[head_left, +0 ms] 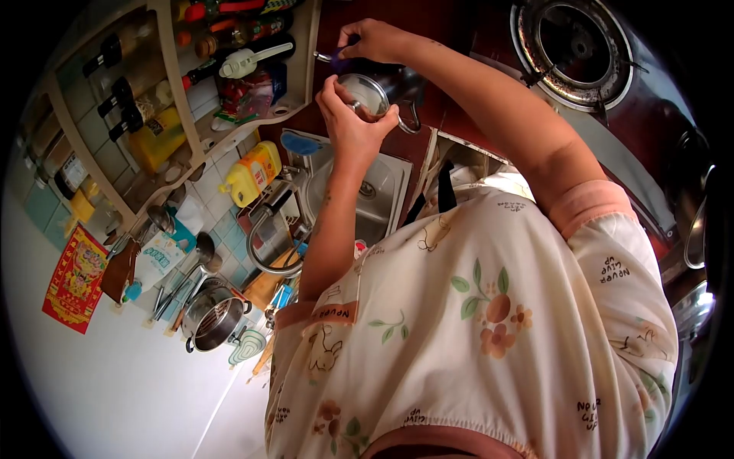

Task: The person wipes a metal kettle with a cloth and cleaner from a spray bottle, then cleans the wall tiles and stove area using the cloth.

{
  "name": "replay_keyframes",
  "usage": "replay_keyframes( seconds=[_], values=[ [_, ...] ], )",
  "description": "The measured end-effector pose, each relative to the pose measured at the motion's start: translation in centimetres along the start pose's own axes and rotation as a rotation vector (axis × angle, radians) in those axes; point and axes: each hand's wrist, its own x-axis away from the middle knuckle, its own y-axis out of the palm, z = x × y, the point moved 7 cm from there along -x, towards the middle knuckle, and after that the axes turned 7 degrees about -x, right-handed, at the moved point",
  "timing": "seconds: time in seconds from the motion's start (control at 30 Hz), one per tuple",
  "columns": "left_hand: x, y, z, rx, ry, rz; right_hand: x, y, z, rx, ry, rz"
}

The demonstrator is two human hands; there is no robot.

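Observation:
Over the counter beside the sink (390, 183), my left hand (353, 122) is curled round a round, shiny, pale cup-like vessel (368, 93). Whether it is glass or metal I cannot make out. A curved metal handle (414, 121) shows at its right, next to a dark object (401, 80) partly behind it. My right hand (375, 40), just above and beyond the vessel, pinches a small purple item (336, 61) with a silvery tip pointing left. My fingers cover part of that item, so its kind is unclear.
A gas burner (581, 47) is at upper right. A shelf (310, 53) with several bottles stands at left, near a yellow jug (256, 172). The faucet (264, 229) curves beside the sink. A steel pot (216, 315) and hanging utensils are at lower left.

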Motion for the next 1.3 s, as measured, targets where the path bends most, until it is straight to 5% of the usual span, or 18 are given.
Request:
replay_keyframes(
  seconds=[0.27,0.4,0.57,0.8,1.1,1.27,1.3],
  values=[
    [0.2,0.1,0.0,-0.044,0.055,0.026,0.1,0.5,-4.1,0.023,-0.151,0.089],
    [-0.2,0.3,-0.4,0.048,-0.025,-0.011,-0.3,0.9,-2.3,-0.114,-0.013,0.044],
    [-0.1,0.1,0.1,-0.022,0.028,0.036,0.7,-0.2,0.8,0.183,-0.027,0.078],
    [-0.1,0.1,-0.1,-0.019,0.042,0.032,-0.2,0.7,-0.8,-0.015,-0.065,0.033],
    [0.1,0.1,-0.1,-0.024,0.028,0.026,-1.0,-0.5,0.7,0.252,-0.049,0.086],
    [0.4,0.0,-0.1,-0.018,0.013,0.006,-2.2,1.0,-0.6,-0.166,-0.102,0.092],
    [0.3,0.1,-0.4,-0.022,0.006,0.009,-2.7,1.0,2.4,0.067,-0.070,0.157]
  ],
)
